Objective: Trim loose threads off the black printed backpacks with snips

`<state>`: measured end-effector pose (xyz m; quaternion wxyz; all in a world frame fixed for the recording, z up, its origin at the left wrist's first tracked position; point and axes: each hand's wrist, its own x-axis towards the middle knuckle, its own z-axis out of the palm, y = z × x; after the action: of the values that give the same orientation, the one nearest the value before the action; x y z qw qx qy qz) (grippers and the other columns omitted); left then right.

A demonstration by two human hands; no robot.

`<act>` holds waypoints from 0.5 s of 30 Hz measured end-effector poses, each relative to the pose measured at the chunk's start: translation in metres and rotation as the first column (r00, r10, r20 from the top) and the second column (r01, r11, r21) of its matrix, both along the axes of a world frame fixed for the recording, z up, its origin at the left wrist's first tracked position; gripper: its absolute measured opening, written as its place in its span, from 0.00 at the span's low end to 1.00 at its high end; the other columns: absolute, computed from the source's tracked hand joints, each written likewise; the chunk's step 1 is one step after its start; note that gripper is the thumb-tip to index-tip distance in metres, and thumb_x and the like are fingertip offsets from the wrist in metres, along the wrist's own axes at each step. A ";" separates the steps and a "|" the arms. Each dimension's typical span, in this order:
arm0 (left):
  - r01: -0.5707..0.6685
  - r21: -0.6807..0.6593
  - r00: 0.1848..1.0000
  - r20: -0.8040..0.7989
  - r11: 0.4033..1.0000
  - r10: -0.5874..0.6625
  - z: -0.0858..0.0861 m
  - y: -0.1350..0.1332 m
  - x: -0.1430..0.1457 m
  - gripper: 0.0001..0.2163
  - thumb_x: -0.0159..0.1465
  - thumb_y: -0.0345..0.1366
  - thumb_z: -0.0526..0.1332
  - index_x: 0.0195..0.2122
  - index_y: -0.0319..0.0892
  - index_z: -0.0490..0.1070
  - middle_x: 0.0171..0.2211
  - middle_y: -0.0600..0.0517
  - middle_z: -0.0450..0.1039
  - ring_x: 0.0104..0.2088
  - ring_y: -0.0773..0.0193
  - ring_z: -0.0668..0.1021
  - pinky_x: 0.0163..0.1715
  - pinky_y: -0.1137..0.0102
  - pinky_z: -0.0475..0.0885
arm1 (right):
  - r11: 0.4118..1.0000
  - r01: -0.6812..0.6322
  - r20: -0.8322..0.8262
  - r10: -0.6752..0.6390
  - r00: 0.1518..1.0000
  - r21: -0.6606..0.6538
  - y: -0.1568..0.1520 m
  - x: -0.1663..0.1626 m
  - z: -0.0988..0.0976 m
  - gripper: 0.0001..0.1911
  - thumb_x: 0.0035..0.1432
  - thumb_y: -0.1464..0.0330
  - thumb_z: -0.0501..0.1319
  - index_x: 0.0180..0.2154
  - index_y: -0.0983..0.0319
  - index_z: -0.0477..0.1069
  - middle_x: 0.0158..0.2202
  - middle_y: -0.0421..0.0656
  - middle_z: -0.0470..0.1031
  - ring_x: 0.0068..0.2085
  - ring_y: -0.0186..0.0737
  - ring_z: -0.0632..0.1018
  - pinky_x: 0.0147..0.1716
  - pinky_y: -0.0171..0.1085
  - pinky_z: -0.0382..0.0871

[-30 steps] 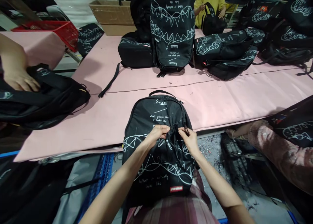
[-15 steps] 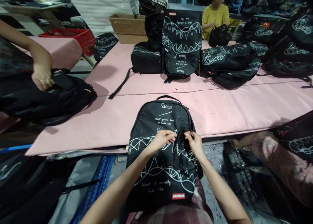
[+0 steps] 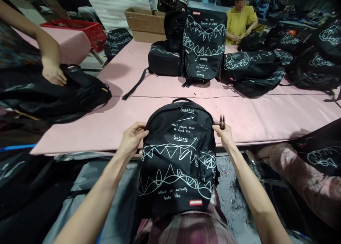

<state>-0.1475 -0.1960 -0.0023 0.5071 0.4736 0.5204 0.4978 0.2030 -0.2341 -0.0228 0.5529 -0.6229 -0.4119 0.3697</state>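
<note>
A black backpack [image 3: 170, 173] with white scribbled lines, "Success" lettering and a red label stands upright against my lap, its front facing me. At its upper left edge, my left hand [image 3: 133, 137] pinches the fabric between thumb and fingers. My right hand [image 3: 223, 132] grips the upper right edge in the same way. A small dark two-pointed tool [image 3: 222, 121], looking like thread snips, sticks up from the right hand. The front side pocket [image 3: 207, 166] lies flat. The carry handle [image 3: 182, 99] arches over the top.
Beyond the backpack stretches a pink-covered table [image 3: 106, 134]. Several similar backpacks [image 3: 204, 48] and a cardboard box [image 3: 145, 25] stand on it. At left, another person's hand [image 3: 54, 73] rests on a black bag [image 3: 80, 95]. A person in yellow [image 3: 242, 23] works at the back.
My hands have left the front pocket zone and moved apart to the backpack's two upper edges. The pocket opening is now flatter. The other person's hand at left has shifted slightly.
</note>
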 end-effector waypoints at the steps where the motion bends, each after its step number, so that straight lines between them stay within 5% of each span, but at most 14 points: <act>1: 0.061 0.016 0.998 -0.024 0.998 -0.060 0.005 -0.012 -0.009 0.11 0.43 0.32 0.66 0.27 0.42 0.68 0.27 0.57 0.69 0.31 0.68 0.72 0.36 0.71 0.67 | 0.998 -0.063 -0.005 0.063 0.998 0.007 -0.017 0.002 0.008 0.16 0.42 0.60 0.66 0.33 0.64 0.74 0.25 0.40 0.74 0.27 0.38 0.74 0.30 0.38 0.69; 3: 0.215 0.052 0.970 -0.124 0.975 -0.208 0.006 -0.036 -0.028 0.06 0.47 0.33 0.63 0.20 0.42 0.65 0.24 0.55 0.67 0.32 0.64 0.73 0.36 0.69 0.67 | 0.955 -0.297 0.016 0.297 0.955 0.011 -0.056 0.004 0.019 0.11 0.42 0.62 0.67 0.26 0.63 0.73 0.25 0.40 0.73 0.28 0.38 0.74 0.29 0.37 0.69; 5: 0.341 0.119 0.910 -0.291 0.932 -0.296 -0.003 -0.061 -0.041 0.10 0.52 0.34 0.59 0.15 0.42 0.62 0.22 0.53 0.66 0.34 0.60 0.74 0.36 0.67 0.68 | 0.795 -0.595 0.054 0.603 0.796 -0.116 -0.093 0.000 0.019 0.10 0.46 0.63 0.66 0.22 0.62 0.73 0.26 0.41 0.72 0.28 0.37 0.73 0.29 0.36 0.68; 8: 0.437 0.185 0.812 -0.502 0.880 -0.298 -0.029 -0.090 -0.051 0.14 0.56 0.32 0.53 0.13 0.44 0.61 0.19 0.51 0.65 0.37 0.59 0.74 0.38 0.66 0.68 | 0.623 -0.743 0.122 0.780 0.614 -0.245 -0.130 -0.014 -0.005 0.12 0.53 0.62 0.61 0.23 0.61 0.75 0.27 0.42 0.72 0.29 0.36 0.73 0.30 0.34 0.66; 12: 0.429 0.222 0.770 -0.597 0.876 -0.226 -0.054 -0.109 -0.052 0.15 0.58 0.31 0.49 0.15 0.44 0.63 0.21 0.52 0.66 0.44 0.60 0.73 0.46 0.65 0.67 | 0.631 -0.724 0.199 0.775 0.600 -0.278 -0.142 -0.027 -0.041 0.14 0.57 0.62 0.58 0.24 0.61 0.75 0.29 0.42 0.72 0.32 0.36 0.73 0.33 0.34 0.66; 15: 0.419 0.253 0.769 -0.609 0.872 -0.193 -0.059 -0.113 -0.054 0.15 0.58 0.30 0.48 0.16 0.43 0.64 0.24 0.51 0.67 0.45 0.62 0.73 0.48 0.64 0.67 | 0.632 -0.720 0.191 0.774 0.603 -0.287 -0.140 -0.027 -0.050 0.13 0.57 0.62 0.58 0.24 0.61 0.74 0.29 0.42 0.72 0.32 0.36 0.73 0.33 0.34 0.66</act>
<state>-0.2017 -0.3085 -0.0613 0.3052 0.7669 0.4556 0.3333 0.1762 -0.3746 -0.0733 0.2193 -0.4876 -0.6775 0.5051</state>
